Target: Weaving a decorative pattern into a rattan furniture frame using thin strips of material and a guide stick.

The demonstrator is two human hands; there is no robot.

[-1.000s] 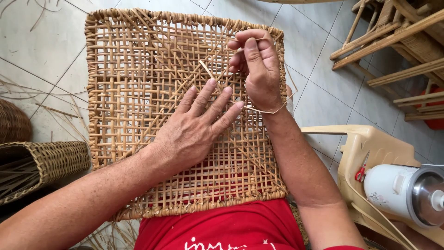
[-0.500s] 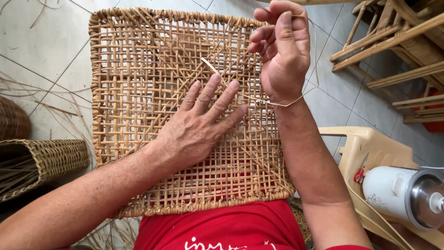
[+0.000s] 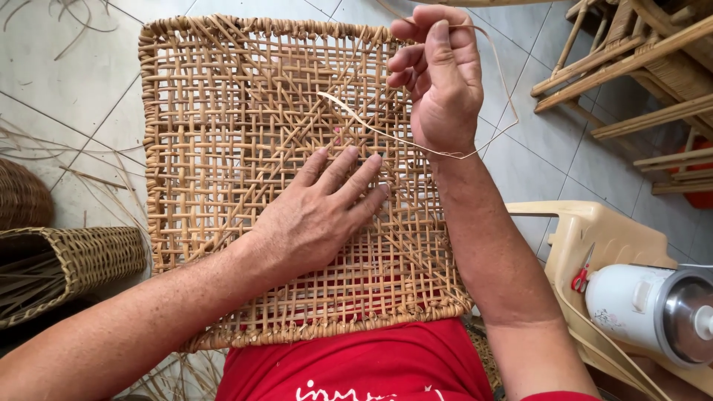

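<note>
One basket — loose cane strips inside, beside the woven panel.

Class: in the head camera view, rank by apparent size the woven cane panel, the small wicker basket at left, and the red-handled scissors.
1. woven cane panel, by far the largest.
2. wicker basket, partly cut off by the frame edge.
3. red-handled scissors, smallest.

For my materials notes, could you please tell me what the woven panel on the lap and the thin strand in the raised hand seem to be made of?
Woven panel: probably rattan or cane, given its matte tan flat strips in an open lattice with a wrapped border. Thin strand, pinched by the right hand: apparently the same pale cane, flexible enough to loop. The left hand lies flat on the panel.
</note>
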